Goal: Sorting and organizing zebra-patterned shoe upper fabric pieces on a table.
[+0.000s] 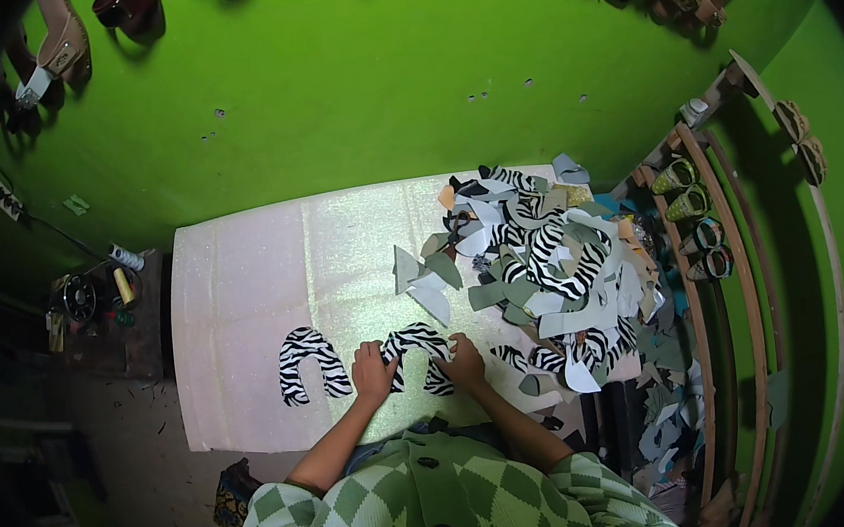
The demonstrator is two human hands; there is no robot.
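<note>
On the pale, shimmering table covering lies an arch-shaped zebra-print shoe upper piece [417, 340], its two legs pointing toward me. My left hand [373, 372] grips its left side with the fingers curled in at the edge. On the opposite side my right hand [464, 363] has hold of it, thumb inward and fingers bent. A second zebra-print arch [298, 353] of much the same shape rests flat just left of my left hand, touched by neither hand. Small zebra offcuts [509, 358] lie right beside my right hand.
A large heap of grey, white and zebra-print scraps [567, 261] covers the table's right side and spills over. Grey offcuts [428, 278] lie beyond my hands. A wooden rack [710, 288] with shoes stands right; a small dark table [137, 329] with thread spools stands left.
</note>
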